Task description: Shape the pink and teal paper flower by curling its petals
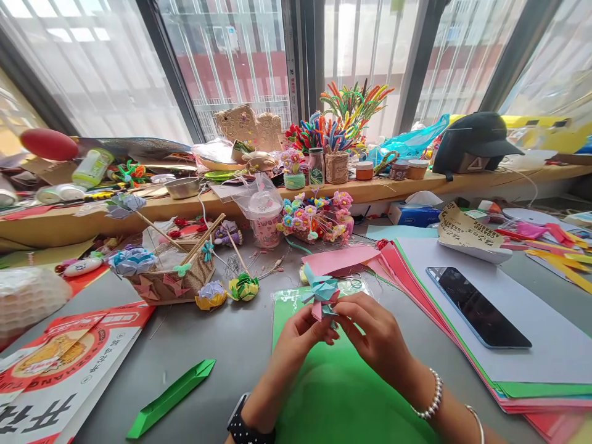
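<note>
Evidently, in the head view, a small folded piece of blue and pink paper (325,288) is held above a green sheet (346,382) that is spread on the grey counter (235,345). It is gripped by both hands, close together: its lower left side is pinched between the thumb and fingers of the left hand (303,330), and its right edge is taken by the fingertips of the right hand (375,327). By the look of it, the step in hand is the shaping or joining of folded parts; which of the two cannot be told, as the underside is covered by fingers. For the next move, a steady hold and a light, exact touch seem to be called for, since thin folds are easily bent. Well apart, to the left, a green folded strip (171,401) is laid; to the right, a phone (478,308) is rested on a stack of coloured paper (513,336).
</note>
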The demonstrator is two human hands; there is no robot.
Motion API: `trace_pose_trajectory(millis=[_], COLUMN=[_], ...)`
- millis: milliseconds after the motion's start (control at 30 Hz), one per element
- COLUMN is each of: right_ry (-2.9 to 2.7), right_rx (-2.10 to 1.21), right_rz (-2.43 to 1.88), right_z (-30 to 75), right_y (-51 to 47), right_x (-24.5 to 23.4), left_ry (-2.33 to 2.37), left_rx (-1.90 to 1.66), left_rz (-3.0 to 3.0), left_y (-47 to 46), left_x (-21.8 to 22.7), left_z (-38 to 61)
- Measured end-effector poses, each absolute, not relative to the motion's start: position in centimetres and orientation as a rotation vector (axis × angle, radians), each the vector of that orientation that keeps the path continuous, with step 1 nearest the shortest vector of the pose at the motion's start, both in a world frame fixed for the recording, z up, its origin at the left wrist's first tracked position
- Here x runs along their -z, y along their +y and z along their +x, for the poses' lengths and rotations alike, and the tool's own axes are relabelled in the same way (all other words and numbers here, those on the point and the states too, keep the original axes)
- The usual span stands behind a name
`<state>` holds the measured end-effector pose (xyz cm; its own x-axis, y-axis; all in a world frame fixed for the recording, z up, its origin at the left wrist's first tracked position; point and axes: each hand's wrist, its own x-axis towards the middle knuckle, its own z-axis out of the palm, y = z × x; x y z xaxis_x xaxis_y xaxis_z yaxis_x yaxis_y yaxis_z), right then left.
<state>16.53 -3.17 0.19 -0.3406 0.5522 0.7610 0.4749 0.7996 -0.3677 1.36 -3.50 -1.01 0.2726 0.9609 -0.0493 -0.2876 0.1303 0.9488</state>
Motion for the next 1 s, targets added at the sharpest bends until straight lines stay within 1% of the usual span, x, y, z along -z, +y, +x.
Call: trace_pose_trajectory(millis=[200,500,700,1000], right_ry=[-1.996,-1.922,-1.911,-1.973], right_rx=[-0.074,-0.059,-0.034,-0.132], right_rz=[-0.779,-0.740,-0.699,-0.766], right_z=[16.5,16.2,16.3,16.3], right_y=[-3.4,-3.6,-3.5,-3.2], right_x=[-0.3,-0.4,-0.5,-0.4], left_ry=[0.770,0.751,0.750,0.776], left_rx=[-1.096,-1.095,-1.098,-1.065], left_rz=[1.041,1.069,1.095,1.166], left_y=[-4.0,-3.4,-3.5,-3.4], left_x=[0.1,1.8,1.7,1.8], left_z=[1.3,1.2,1.3,1.4])
